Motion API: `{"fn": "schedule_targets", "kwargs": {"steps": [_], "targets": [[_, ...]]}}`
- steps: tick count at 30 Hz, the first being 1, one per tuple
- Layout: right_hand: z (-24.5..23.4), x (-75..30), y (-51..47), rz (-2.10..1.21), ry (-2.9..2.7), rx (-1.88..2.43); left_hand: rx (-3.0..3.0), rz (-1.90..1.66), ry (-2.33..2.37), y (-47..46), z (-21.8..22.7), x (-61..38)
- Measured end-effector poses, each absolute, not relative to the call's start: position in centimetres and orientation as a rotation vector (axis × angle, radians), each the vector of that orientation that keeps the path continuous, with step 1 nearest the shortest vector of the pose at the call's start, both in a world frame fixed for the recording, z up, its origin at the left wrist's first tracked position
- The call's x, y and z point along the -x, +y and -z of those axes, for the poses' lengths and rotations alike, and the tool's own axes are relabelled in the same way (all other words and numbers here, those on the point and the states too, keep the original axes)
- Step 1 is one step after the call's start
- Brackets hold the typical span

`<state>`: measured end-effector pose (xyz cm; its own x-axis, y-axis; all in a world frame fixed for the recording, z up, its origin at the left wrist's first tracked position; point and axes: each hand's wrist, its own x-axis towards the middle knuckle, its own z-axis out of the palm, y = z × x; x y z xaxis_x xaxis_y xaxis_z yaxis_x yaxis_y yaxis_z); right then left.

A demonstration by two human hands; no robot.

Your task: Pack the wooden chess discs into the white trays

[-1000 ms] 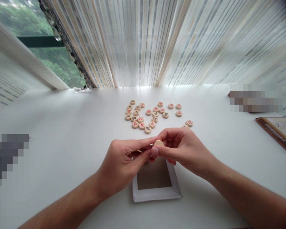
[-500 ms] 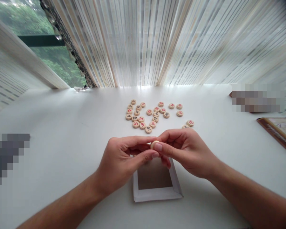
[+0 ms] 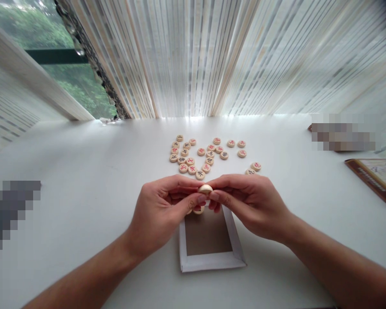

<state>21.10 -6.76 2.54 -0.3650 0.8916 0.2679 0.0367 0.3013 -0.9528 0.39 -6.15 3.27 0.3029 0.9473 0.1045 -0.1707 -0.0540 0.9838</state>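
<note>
A pale round xiangqi piece (image 3: 205, 189) is pinched between the fingertips of both hands, above the far end of a shallow white box (image 3: 212, 261) with a brown bottom. My left hand (image 3: 167, 204) grips it from the left, thumb below and forefinger on top. From the other side my right hand (image 3: 249, 204) holds it the same way. Parts of two more pieces (image 3: 198, 210) show in the box under my left thumb; the fingers hide the rest of that end. Whatever character the held piece bears cannot be seen.
Several xiangqi pieces (image 3: 192, 169) with red or black characters lie loosely on the white table (image 3: 83, 193) beyond my hands. A brown-edged box (image 3: 373, 180) lies at the right. Blurred-out items sit at both sides. Striped curtains (image 3: 186, 60) hang behind.
The piece between my fingers has turned and shifted slightly left. My left hand has moved a little left, uncovering pieces in the box's far end.
</note>
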Motion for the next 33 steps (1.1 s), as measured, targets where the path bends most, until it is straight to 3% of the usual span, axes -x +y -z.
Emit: {"fn": "schedule_targets", "kwargs": {"steps": [12, 19, 33], "targets": [[-2.89, -21.25, -6.62, -1.217, -1.571, 0.914, -1.828, -1.339, 0.897, -5.7, -2.72, 0.35], [-2.15, -21.32, -6.46, -1.249, -1.516, 0.85, -1.966, -1.27, 0.883, -5.69, -2.87, 0.4], [-2.47, -21.47, -6.25, -0.668, -1.922, 0.851, -1.488, -1.043, 0.926, -6.13, -3.35, 0.12]]}}
